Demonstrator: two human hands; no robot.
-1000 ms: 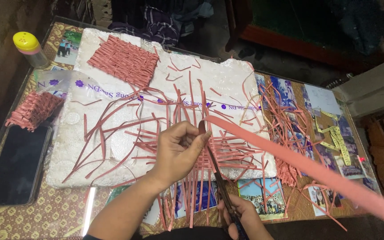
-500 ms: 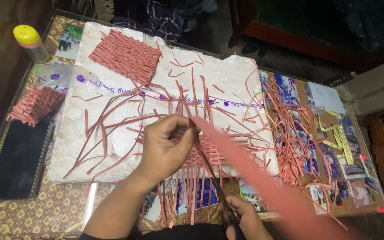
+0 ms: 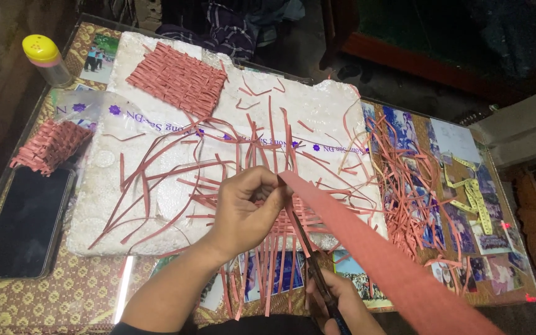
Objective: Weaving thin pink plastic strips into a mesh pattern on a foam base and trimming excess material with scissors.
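My left hand (image 3: 246,208) pinches the end of a wide pinkish-red strip (image 3: 367,248) that runs down to the lower right. My right hand (image 3: 342,304), low at the frame's bottom edge, grips dark scissors (image 3: 308,254) whose blades point up toward the pinched end of the strip. Under both hands lies a woven patch of thin red strips (image 3: 280,211) with loose ends hanging over the front of a white foam board (image 3: 156,205).
A finished woven red square (image 3: 178,77) lies at the board's far left and a smaller one (image 3: 48,146) left of it. A black phone (image 3: 26,223), a yellow-capped bottle (image 3: 44,59), a heap of cut strips (image 3: 404,186) and a yellow tape measure (image 3: 473,195) lie around.
The wide strip has swung lower toward the bottom right. My left hand has stayed on its end, and the scissors have stayed beside it.
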